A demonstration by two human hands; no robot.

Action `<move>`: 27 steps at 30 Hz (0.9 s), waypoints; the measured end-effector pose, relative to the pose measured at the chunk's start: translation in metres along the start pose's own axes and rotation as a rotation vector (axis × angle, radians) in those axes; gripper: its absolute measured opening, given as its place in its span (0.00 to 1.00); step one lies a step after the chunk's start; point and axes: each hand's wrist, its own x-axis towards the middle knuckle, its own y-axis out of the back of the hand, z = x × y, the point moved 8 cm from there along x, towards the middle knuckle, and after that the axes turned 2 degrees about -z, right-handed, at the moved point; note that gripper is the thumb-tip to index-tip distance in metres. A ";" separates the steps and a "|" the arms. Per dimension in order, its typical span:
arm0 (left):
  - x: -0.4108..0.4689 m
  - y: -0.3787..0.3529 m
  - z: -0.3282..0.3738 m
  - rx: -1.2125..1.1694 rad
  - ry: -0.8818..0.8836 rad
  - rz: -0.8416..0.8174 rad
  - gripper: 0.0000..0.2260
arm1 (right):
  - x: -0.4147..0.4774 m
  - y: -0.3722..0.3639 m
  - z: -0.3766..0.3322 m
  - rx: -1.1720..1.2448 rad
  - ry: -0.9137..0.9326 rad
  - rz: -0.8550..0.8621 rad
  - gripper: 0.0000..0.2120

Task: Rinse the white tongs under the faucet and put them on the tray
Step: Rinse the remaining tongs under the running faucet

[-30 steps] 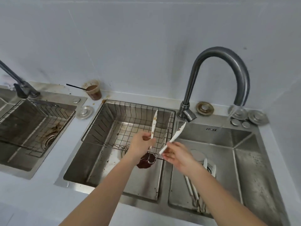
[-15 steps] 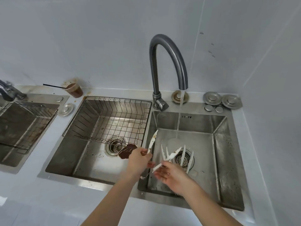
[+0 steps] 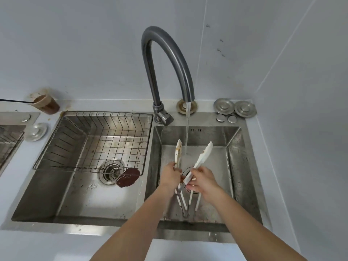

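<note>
Left hand and right hand hover over a steel sink by pale walls, each gripping one arm of white tongs (splayed, brown-stained) flanking faucet water.

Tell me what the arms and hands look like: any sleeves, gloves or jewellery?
The left forearm and right forearm are bare to the frame edge, with no sleeves in view. The left hand and right hand wear no gloves, and no watch, bracelet or ring shows.

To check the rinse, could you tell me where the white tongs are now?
In the head view, the left hand and right hand hold the white tongs over the right basin, their arms spread either side of the water stream.
</note>
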 end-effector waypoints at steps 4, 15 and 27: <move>0.019 -0.003 0.014 0.028 -0.005 -0.021 0.11 | 0.011 -0.002 -0.018 -0.076 0.082 0.014 0.05; 0.049 -0.021 0.030 0.356 -0.060 0.014 0.17 | 0.016 0.007 -0.021 -0.122 0.148 0.107 0.07; 0.044 -0.035 0.047 0.454 -0.166 -0.113 0.18 | 0.013 0.014 -0.019 -0.093 0.160 0.100 0.07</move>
